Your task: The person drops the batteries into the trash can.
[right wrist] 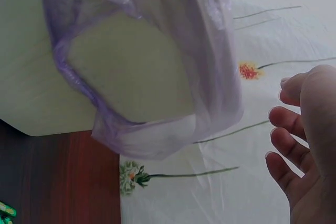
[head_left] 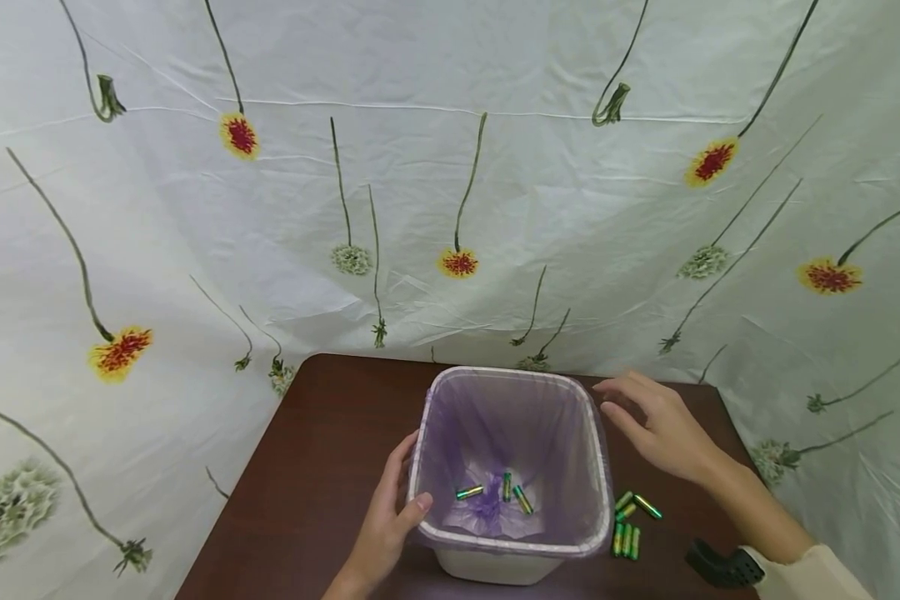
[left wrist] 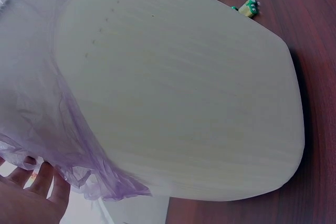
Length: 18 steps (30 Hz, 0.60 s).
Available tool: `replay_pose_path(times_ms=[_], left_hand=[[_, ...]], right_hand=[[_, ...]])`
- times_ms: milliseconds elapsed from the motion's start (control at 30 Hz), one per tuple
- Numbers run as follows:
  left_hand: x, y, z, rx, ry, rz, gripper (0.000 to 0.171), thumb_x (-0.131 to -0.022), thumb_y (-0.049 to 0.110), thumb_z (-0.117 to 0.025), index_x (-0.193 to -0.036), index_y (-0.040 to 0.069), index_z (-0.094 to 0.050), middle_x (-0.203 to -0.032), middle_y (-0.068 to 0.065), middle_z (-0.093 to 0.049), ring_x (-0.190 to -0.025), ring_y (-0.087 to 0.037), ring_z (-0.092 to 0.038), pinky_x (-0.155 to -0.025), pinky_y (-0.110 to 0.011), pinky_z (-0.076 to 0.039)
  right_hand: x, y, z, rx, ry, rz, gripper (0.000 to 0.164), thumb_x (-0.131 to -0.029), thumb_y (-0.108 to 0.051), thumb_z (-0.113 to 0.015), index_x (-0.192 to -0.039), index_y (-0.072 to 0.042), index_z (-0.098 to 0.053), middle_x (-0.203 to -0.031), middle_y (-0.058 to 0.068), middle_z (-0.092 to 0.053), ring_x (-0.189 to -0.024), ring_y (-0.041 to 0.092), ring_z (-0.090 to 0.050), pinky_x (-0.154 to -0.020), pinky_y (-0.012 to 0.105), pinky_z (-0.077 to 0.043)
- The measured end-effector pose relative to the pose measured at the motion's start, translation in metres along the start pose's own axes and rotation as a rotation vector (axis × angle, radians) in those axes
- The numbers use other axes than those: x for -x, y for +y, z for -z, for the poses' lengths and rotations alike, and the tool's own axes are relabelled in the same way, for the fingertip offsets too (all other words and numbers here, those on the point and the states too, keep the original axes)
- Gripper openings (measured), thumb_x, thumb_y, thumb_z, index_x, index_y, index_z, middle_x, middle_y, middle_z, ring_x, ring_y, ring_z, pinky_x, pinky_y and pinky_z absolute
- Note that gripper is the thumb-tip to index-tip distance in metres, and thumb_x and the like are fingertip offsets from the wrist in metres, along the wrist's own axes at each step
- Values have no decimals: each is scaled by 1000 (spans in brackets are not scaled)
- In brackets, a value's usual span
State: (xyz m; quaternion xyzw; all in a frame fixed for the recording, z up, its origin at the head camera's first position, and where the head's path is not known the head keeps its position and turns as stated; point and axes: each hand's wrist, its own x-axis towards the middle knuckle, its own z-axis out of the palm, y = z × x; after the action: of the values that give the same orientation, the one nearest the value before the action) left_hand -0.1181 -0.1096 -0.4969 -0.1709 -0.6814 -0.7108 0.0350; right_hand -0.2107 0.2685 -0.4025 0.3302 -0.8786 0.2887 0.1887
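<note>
Head view: from above, facing forward and down, farthest back, taking in bin (head_left: 495, 568), counter (head_left: 330, 450), floral cloth (head_left: 420, 183). Left wrist view: close to bin's outer wall, turned sideways. Right wrist view: also near, tilted, facing purple liner (right wrist: 215, 77), floral cloth beyond. All three share bin, counter, batteries (head_left: 627, 540) outside it.

White bin (head_left: 497, 570), purple liner (head_left: 525, 417), batteries (head_left: 507, 487) inside
</note>
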Motion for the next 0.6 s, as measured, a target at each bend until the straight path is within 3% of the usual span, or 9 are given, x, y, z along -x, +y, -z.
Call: replay_pose_path(times_ms=[333, 600], left_hand=[[0, -1, 1, 11, -22, -19, 71, -98, 2, -51, -163, 15, -25, -147, -28, -40, -122, -51, -52, -89, -53, -56], [1, -3, 1, 22, -22, -13, 73, -98, 1, -51, -163, 19, -25, -148, -28, -40, -121, -54, -52, -89, -54, -55]], right_hand=[[23, 7, -2, 13, 32, -82, 28, -95, -2, -71, -122, -11, -71, -106, -6, -68, -88, 8, -60, -70, 31, -50], [46, 14, -8, -8, 42, -141, 29, -95, -2, -72, -121, -13, -72, -102, -11, -66, -87, 6, -59, -65, 28, -49]])
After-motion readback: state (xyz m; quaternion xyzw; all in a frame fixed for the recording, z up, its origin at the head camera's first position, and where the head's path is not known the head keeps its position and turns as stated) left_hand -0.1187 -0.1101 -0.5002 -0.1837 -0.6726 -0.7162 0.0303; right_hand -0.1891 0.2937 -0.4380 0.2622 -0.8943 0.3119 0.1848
